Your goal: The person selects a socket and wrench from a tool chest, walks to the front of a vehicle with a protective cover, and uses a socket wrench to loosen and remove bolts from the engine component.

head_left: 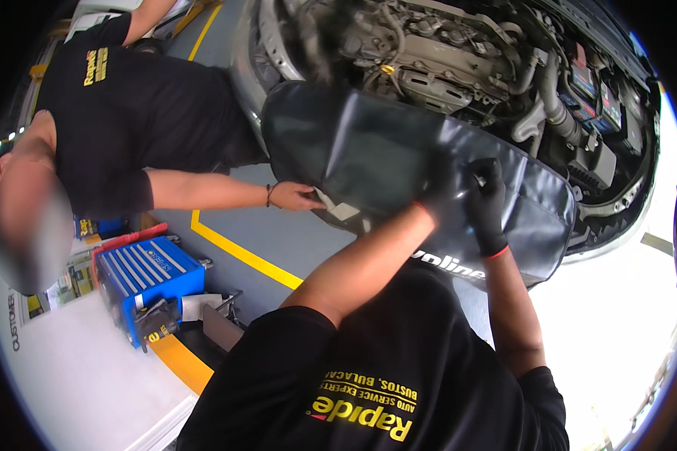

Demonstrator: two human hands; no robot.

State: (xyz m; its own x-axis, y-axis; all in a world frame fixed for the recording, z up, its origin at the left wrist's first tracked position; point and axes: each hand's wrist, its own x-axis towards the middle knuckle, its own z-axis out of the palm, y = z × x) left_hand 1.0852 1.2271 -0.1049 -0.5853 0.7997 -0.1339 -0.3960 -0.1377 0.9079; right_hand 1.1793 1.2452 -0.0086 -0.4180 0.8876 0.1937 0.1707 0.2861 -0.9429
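your left hand [440,184], in a dark glove with an orange-red cuff, is over the middle of the black padded cover [384,146], but it is so blurred that you cannot tell whether its fingers are spread or closed. your right hand [487,201], gloved the same way, is just beside it, over the cover's right part, with the fingers bent inward; a small pale spot shows near the fingertips, and whether they pinch anything cannot be told. the cover lies across the front of the car, between you and the open engine bay [436,71], where a battery [598,98] sits toward the right. to your left a co-worker [147,120] in a black shirt leans in, one arm stretched toward the cover's near edge, and that bare hand [295,196] is at a pale, paper-like piece [343,210]. below that arm, a blue tool chest [154,274] stands beyond a white surface [90,368], and a yellow line [248,257] runs along the grey floor [278,237].
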